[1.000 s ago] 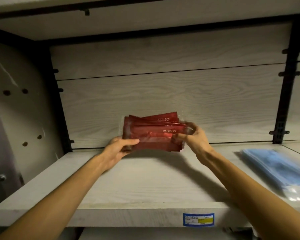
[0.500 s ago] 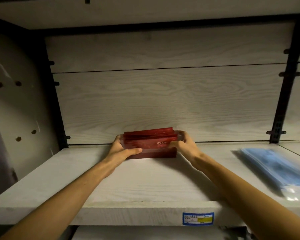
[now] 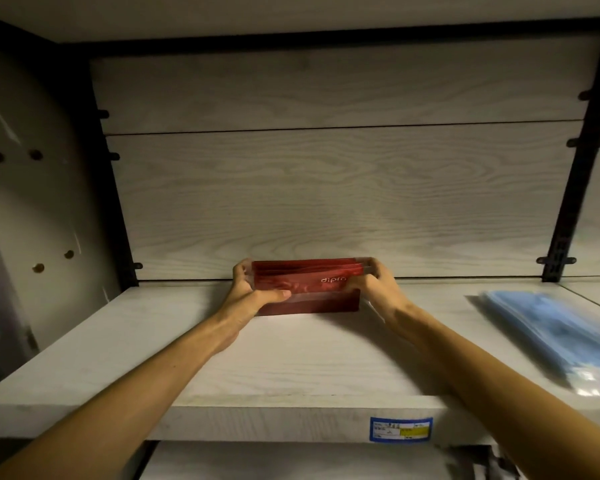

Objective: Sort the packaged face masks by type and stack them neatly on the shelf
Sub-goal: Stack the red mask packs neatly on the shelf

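The pale wooden shelf has a dark post at its left and a wood wall behind. The left hand and right hand pinch the ends of the red mask packs, which stand at the back. Blue mask packs lie far right near the edge.

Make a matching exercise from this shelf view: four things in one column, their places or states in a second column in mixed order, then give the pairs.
Things:
1. red mask packs
2. blue mask packs
3. price label
4. left hand

Places or states:
A. stuck on the shelf's front edge
B. lying flat at the right of the shelf
C. standing on edge at the back, held at both ends
D. gripping the left end of the red stack

Pairs: 1-C, 2-B, 3-A, 4-D
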{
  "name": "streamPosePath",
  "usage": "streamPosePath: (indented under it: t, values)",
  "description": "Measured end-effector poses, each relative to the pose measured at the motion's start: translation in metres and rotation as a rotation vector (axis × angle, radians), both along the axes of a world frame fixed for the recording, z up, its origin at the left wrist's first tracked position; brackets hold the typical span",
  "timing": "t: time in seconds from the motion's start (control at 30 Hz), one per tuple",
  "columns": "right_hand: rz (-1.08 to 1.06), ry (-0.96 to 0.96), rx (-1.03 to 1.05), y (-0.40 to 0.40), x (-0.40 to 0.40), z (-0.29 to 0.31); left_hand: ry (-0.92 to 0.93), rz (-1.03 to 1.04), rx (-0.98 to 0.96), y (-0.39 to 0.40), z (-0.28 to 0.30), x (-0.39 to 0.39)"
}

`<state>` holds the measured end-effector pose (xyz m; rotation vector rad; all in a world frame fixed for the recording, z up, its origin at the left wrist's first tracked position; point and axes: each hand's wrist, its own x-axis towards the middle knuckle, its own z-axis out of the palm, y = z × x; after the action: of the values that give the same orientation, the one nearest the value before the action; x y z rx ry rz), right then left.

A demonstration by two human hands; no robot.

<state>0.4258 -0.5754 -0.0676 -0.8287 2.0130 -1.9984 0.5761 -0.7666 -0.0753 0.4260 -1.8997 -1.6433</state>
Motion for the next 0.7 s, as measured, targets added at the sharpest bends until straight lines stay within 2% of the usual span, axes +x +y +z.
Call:
streamPosePath:
  t: [0.1, 0.23, 0.3, 0.47, 0.53, 0.63, 0.7]
  values:
    - [0.046, 0.045, 0.055, -0.0011, 0.0062, 0.0008, 0.015, 0.009, 0.023, 0.0059, 0.0030, 0.0001]
    - [0.001, -0.123, -0.073, 0.0004, 0.0092, 0.0075, 0.075, 0.060, 0.046, 0.0062, 0.0074, 0.0048]
    - [-0.016, -0.138, -0.082, 0.0023, 0.0086, 0.0078, 0.087, 0.070, 0.045, 0.0056, 0.0078, 0.0069]
    - [0.055, -0.011, 0.044, 0.0033, 0.0078, 0.0045, 0.054, -0.005, 0.048, 0.0053, 0.0042, 0.0054]
    - [0.067, 0.022, 0.033, 0.0024, 0.0062, 0.0031, 0.041, 0.007, 0.055, 0.0016, 0.0027, 0.0036]
    - [0.052, 0.066, 0.067, 0.0023, 0.0036, 0.0005, 0.026, 0.036, 0.026, -0.0021, 0.0016, 0.0014]
    - [0.000, 0.143, 0.166, 0.0029, 0.0010, -0.0011, 0.028, 0.059, -0.028, -0.0025, 0.0008, 0.0018]
